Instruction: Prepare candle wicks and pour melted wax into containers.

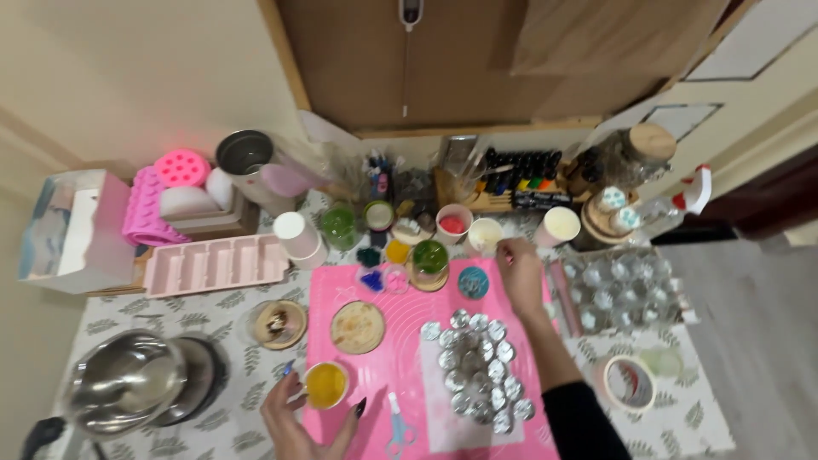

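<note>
On the pink mat, at its near left edge, sits the cup of yellow liquid, and our left hand curls around it, thumb on one side and fingers on the other, touching its wall in a loose, half-open grip. Our right hand reaches far forward to the mat's top edge, fingertips pinched together near a cream cup; whether they hold anything small we cannot tell.

Just right of the yellow cup lie blue scissors, and beyond them a cluster of round metal tins on a white sheet. A tan disc rests above the cup.

To do this well, we judge that the left hand should keep the cup level and planted while the right works, since the liquid stands close to the rim. The right forearm crosses just beside the tins, so we should hold it high enough to clear them.

Farther out stand a pink tray, a steel bowl and a tape roll.
</note>
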